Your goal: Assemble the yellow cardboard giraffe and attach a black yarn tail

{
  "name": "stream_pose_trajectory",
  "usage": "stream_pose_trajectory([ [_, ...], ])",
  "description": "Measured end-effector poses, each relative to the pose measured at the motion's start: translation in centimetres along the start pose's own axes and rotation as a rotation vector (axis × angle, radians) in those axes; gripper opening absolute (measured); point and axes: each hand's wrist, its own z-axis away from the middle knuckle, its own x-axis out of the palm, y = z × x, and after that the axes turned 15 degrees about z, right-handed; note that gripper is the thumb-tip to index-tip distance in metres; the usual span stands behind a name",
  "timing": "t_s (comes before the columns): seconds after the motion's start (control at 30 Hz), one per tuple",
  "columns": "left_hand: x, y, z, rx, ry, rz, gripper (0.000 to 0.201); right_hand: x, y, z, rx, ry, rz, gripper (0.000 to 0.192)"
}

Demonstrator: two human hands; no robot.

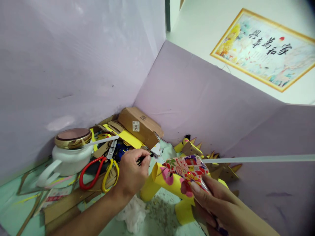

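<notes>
My right hand (216,200) is closed around a floral-patterned hot glue gun (185,167) with a small red light lit. A long white glue stick (261,159) sticks out of its back end. Just below the gun is a yellow paper figure (157,179) made of rolled tubes, with pink and dark red spots; part of it is hidden by the gun and my right hand. My left hand (135,168) is closed in a pinch to the left of the figure. A few thin black strands (140,160) show between its fingertips.
Scissors (93,173) with red and yellow handles lie at left beside a white lidded mug (71,160) with another glue stick (102,141). A cardboard box (141,126) stands in the corner. Spiky cardboard figures (225,172) line the right wall. Crumpled white tissue (133,213) lies in front.
</notes>
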Motion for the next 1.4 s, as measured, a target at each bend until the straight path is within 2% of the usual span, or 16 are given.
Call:
stream_pose_trajectory([
  [0.87,0.20,-0.09,0.02,0.010,-0.009,-0.011,0.015,0.42,-0.49,-0.14,0.046,0.001,0.032,0.037],
  [1.0,0.19,-0.07,0.05,0.011,-0.020,-0.006,0.016,0.23,-0.32,-0.09,0.021,0.017,0.039,0.036],
  [1.23,0.25,-0.09,0.07,0.001,-0.018,-0.004,0.017,0.01,0.03,0.07,-0.032,-0.032,-0.014,0.035],
  [1.4,0.21,-0.27,0.03,-0.008,-0.022,-0.014,0.017,-0.09,-0.09,0.19,-0.062,0.046,0.004,0.030],
])
